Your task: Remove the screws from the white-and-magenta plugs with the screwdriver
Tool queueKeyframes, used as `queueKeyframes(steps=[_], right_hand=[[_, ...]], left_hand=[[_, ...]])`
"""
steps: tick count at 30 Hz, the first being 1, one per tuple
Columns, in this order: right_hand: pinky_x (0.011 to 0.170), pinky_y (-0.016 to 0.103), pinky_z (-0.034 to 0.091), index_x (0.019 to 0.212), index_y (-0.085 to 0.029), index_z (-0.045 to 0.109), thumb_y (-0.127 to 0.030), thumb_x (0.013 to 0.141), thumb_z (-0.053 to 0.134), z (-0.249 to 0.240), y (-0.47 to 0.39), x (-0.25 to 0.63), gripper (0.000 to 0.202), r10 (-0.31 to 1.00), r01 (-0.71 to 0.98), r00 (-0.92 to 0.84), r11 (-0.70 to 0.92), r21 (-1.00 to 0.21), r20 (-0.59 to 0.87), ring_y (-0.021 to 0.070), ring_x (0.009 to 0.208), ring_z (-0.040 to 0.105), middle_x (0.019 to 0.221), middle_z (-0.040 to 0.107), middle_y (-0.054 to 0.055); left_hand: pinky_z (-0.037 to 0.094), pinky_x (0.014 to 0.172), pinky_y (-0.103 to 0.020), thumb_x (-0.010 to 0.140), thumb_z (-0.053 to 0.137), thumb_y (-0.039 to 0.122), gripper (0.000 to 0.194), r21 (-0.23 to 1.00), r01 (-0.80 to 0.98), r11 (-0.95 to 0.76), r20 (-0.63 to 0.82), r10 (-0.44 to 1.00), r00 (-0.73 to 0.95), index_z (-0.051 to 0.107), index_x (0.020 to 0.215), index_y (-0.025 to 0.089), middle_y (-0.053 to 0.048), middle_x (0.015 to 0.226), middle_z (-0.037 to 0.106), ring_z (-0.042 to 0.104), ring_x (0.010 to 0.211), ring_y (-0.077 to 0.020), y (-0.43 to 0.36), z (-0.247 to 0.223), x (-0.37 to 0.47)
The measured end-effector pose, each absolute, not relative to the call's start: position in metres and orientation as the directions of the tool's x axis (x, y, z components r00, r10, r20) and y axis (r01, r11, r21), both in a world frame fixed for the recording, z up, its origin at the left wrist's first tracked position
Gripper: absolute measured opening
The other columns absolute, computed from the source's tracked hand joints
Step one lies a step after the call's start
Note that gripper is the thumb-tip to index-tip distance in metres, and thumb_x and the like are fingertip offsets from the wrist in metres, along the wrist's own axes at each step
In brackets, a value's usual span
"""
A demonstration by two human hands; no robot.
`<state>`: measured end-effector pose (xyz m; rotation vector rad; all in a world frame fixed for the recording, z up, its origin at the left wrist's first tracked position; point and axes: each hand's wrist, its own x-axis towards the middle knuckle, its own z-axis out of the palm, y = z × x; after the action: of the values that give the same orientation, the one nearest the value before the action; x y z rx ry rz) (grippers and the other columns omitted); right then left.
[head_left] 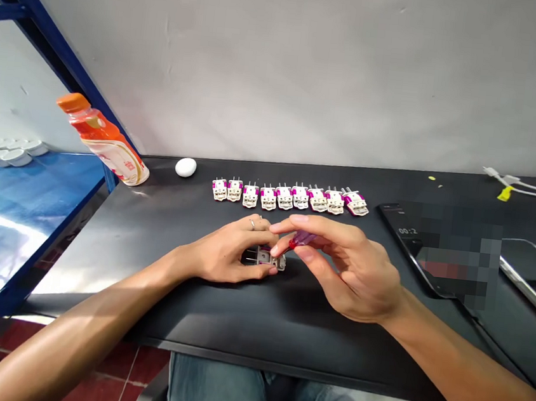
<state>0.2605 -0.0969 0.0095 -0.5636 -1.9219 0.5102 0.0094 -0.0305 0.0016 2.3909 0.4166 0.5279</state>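
My left hand (pixel 233 248) rests on the dark table with its fingers closed around a small white-and-purple plug (pixel 266 259). The plug lies flat, its metal pins pointing left, and the fingers partly cover it. In my right hand (pixel 361 271), thumb and fingers pinch a small screwdriver (pixel 303 237) with a translucent purple handle and a red collar. It slants down toward the plug; fingers hide its tip, so contact cannot be made out. Just beyond both hands, several similar plugs (pixel 284 196) form a row, pins facing the wall.
Left of the row are a white egg-shaped object (pixel 186 167) and an orange-capped bottle (pixel 106 142). A phone (pixel 416 251) with a cable lies at right, near white cables (pixel 528 184). A blue-framed glass panel (pixel 21 219) borders the left side.
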Motion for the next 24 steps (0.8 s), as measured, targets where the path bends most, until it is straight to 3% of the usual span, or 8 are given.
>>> queueKeyframes(steps=[3,9,12,16,20,22,24], right_hand=[[0.094,0.032,0.079,0.16,-0.028,0.066,-0.002,0.109,0.063,0.012,-0.097,0.262,0.058,0.627,0.129,-0.356,0.767,-0.629,0.693,0.0195,0.108,0.091,0.147,0.084,0.011],[0.087,0.038,0.081,0.161,-0.036,0.065,-0.002,0.109,0.064,0.017,-0.095,0.264,0.063,0.607,0.135,-0.243,0.793,-0.593,0.756,0.0212,0.1,0.091,0.14,0.086,0.008],[0.093,0.036,0.08,0.156,-0.031,0.069,-0.004,0.11,0.064,0.017,-0.095,0.263,0.054,0.634,0.168,-0.241,0.773,-0.612,0.734,0.0195,0.099,0.091,0.136,0.087,0.008],[0.095,0.032,0.079,0.151,-0.025,0.072,-0.006,0.111,0.064,0.016,-0.094,0.26,0.045,0.644,0.169,-0.259,0.764,-0.622,0.72,0.0167,0.099,0.09,0.135,0.086,0.01],[0.096,0.03,0.078,0.161,-0.03,0.067,-0.001,0.109,0.064,0.011,-0.092,0.259,0.059,0.607,0.149,-0.223,0.794,-0.589,0.763,0.014,0.1,0.089,0.137,0.085,0.007],[0.098,0.031,0.078,0.165,-0.035,0.064,0.0,0.109,0.064,0.009,-0.09,0.26,0.066,0.58,0.143,-0.202,0.814,-0.562,0.789,0.0133,0.101,0.089,0.137,0.085,0.004],[0.098,0.033,0.079,0.166,-0.039,0.063,0.0,0.109,0.063,0.008,-0.09,0.261,0.07,0.573,0.164,-0.201,0.819,-0.549,0.795,0.0142,0.1,0.088,0.136,0.085,0.003]], left_hand=[[0.059,0.101,-0.037,0.113,0.074,0.037,0.018,0.675,0.158,-0.721,0.295,0.459,0.838,0.078,0.105,0.021,-0.008,0.111,0.078,0.071,0.109,-0.0252,-0.03,0.002,0.01],[0.062,0.103,-0.039,0.108,0.08,0.032,0.011,0.663,0.301,-0.685,0.385,0.657,0.648,0.087,0.107,0.023,-0.006,0.108,0.084,0.077,0.105,-0.0237,-0.024,-0.008,0.01],[0.063,0.092,-0.036,0.105,0.082,0.032,0.012,0.672,0.384,-0.634,0.354,0.729,0.586,0.09,0.108,0.024,-0.006,0.106,0.086,0.077,0.096,-0.022,-0.018,-0.014,0.011],[0.06,0.082,-0.032,0.103,0.082,0.031,0.016,0.661,0.421,-0.621,0.352,0.752,0.557,0.091,0.115,0.024,-0.006,0.111,0.087,0.074,0.089,-0.0186,-0.014,-0.017,0.011],[0.057,0.079,-0.029,0.099,0.079,0.022,0.032,0.629,0.48,-0.611,0.364,0.777,0.513,0.085,0.13,0.024,-0.002,0.104,0.083,0.064,0.078,-0.014,-0.014,-0.006,0.007],[0.052,0.071,-0.027,0.101,0.079,0.027,0.019,0.649,0.481,-0.589,0.351,0.793,0.498,0.084,0.118,0.021,0.0,0.093,0.08,0.058,0.071,-0.0126,-0.015,0.003,0.003],[0.049,0.067,-0.028,0.101,0.086,0.042,0.023,0.663,0.45,-0.599,0.293,0.76,0.58,0.082,0.104,0.019,0.001,0.082,0.076,0.057,0.068,-0.0131,-0.017,0.01,0.0]])
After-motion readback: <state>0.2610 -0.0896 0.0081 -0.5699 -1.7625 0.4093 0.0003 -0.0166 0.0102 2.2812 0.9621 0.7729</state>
